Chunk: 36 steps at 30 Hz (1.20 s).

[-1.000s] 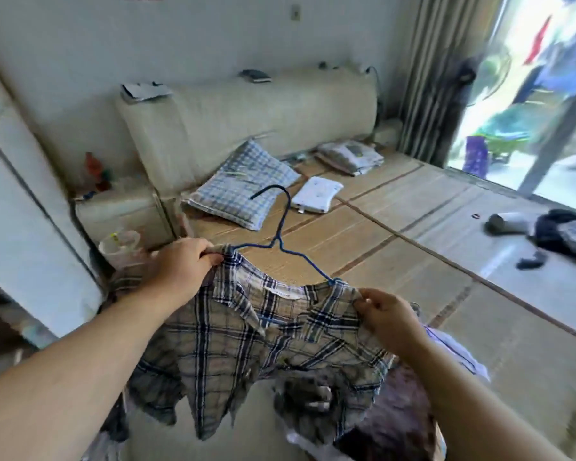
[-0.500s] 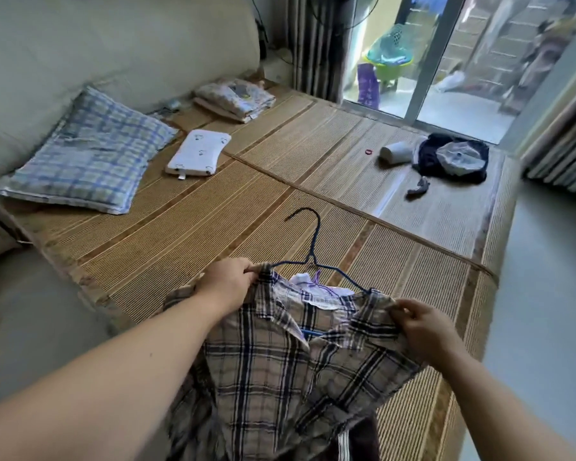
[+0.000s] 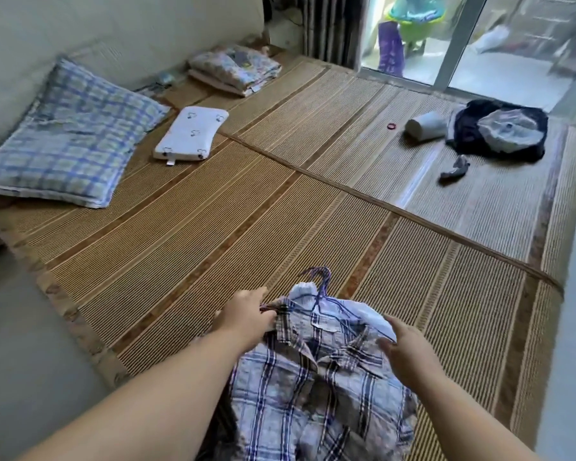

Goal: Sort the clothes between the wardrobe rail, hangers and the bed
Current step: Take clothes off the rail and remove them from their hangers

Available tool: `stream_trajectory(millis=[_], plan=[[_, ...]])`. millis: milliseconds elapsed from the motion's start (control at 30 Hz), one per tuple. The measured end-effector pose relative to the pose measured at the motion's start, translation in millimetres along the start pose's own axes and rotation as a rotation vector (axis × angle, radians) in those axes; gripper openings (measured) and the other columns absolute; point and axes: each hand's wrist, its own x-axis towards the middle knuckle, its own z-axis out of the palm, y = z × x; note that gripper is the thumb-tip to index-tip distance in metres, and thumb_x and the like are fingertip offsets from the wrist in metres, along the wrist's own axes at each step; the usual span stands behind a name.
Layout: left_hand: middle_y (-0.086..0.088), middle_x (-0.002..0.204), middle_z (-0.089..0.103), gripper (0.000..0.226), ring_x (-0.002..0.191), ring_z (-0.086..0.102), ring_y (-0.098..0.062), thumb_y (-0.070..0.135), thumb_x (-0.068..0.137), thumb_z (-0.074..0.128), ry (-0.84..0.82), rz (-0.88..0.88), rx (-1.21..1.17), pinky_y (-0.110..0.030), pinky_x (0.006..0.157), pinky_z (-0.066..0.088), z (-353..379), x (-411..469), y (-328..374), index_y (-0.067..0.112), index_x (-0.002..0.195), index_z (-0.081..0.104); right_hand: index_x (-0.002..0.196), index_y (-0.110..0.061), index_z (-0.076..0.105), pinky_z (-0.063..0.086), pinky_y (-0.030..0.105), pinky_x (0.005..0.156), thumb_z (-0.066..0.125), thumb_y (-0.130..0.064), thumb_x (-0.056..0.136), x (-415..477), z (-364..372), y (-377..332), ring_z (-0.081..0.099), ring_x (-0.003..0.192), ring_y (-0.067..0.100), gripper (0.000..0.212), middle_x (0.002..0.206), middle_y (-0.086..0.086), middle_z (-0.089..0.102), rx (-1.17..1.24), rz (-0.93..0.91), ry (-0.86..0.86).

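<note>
Rests the plaid shirt [image 3: 313,387] on the near edge of the bed [image 3: 213,227], blue hanger [image 3: 319,299] inside, probably for sorting there. Pinches its left shoulder with the left hand [image 3: 246,319]; hovers the right hand [image 3: 409,354], fingers spread, above the right shoulder.

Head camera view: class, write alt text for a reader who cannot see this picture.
A person's left hand and right hand reach over a plaid shirt with blue hangers, lying on a bed's woven mat. Farther off lie a checked pillow, folded clothes and a dark clothes pile.
</note>
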Motion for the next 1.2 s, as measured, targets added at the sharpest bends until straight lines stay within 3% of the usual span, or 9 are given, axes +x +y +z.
stream_trajectory(millis=[133, 233, 333, 633, 867, 1000, 1200], plan=[[0.001, 0.157, 0.017, 0.069, 0.141, 0.025, -0.022, 0.043, 0.090, 0.054, 0.002, 0.003, 0.014, -0.048, 0.115, 0.021, -22, -31, -5, 0.029, 0.149, 0.020, 0.146, -0.030, 0.030, 0.036, 0.036, 0.110, 0.054, -0.035, 0.093, -14, -12, -42, 0.041, 0.132, 0.020, 0.058, 0.147, 0.000, 0.039, -0.120, -0.211, -0.018], [0.002, 0.158, 0.013, 0.070, 0.144, 0.017, -0.019, 0.043, 0.091, 0.052, 0.067, 0.055, 0.076, -0.049, 0.116, 0.016, -58, -65, -12, 0.030, 0.149, 0.017, 0.146, -0.031, 0.031, 0.033, 0.031, 0.110, 0.054, -0.035, 0.092, -38, -25, -102, 0.038, 0.134, 0.018, 0.059, 0.149, -0.001, 0.036, -0.211, -0.471, -0.019], [0.005, 0.158, 0.012, 0.067, 0.144, 0.016, -0.015, 0.044, 0.091, 0.050, 0.214, 0.069, 0.110, -0.048, 0.116, 0.012, -112, -112, -27, 0.034, 0.149, 0.016, 0.145, -0.038, 0.028, 0.032, 0.034, 0.112, 0.053, -0.036, 0.092, -82, -37, -182, 0.036, 0.135, 0.017, 0.059, 0.150, -0.004, 0.033, -0.250, -0.744, 0.011], [0.003, 0.155, 0.024, 0.068, 0.139, 0.031, -0.019, 0.046, 0.085, 0.059, 0.750, -0.051, 0.098, -0.035, 0.113, 0.027, -265, -298, -135, 0.034, 0.146, 0.029, 0.144, -0.040, 0.028, 0.026, 0.033, 0.112, 0.054, -0.040, 0.090, -267, -36, -392, 0.031, 0.137, 0.017, 0.059, 0.150, -0.009, 0.031, -0.261, -1.388, 0.035], [0.005, 0.151, 0.033, 0.066, 0.140, 0.029, -0.012, 0.042, 0.082, 0.062, 1.084, -0.231, 0.120, -0.034, 0.112, 0.027, -319, -463, -221, 0.030, 0.143, 0.037, 0.142, -0.038, 0.033, 0.029, 0.035, 0.111, 0.053, -0.041, 0.090, -428, 18, -484, 0.034, 0.136, 0.017, 0.056, 0.148, -0.007, 0.034, -0.202, -1.700, -0.006], [0.008, 0.151, 0.030, 0.062, 0.139, 0.028, -0.008, 0.038, 0.086, 0.059, 1.184, -0.298, 0.121, -0.026, 0.111, 0.023, -328, -548, -254, 0.032, 0.143, 0.035, 0.143, -0.037, 0.033, 0.029, 0.036, 0.111, 0.055, -0.041, 0.089, -515, 45, -513, 0.036, 0.135, 0.019, 0.058, 0.150, -0.005, 0.033, -0.183, -1.841, -0.026], [0.009, 0.151, 0.027, 0.066, 0.139, 0.027, -0.011, 0.044, 0.084, 0.060, 1.325, -0.509, 0.278, -0.033, 0.114, 0.026, -341, -666, -295, 0.033, 0.143, 0.033, 0.143, -0.043, 0.026, 0.025, 0.033, 0.111, 0.053, -0.042, 0.091, -636, 68, -549, 0.032, 0.137, 0.016, 0.059, 0.152, -0.009, 0.027, -0.146, -2.064, -0.034]])
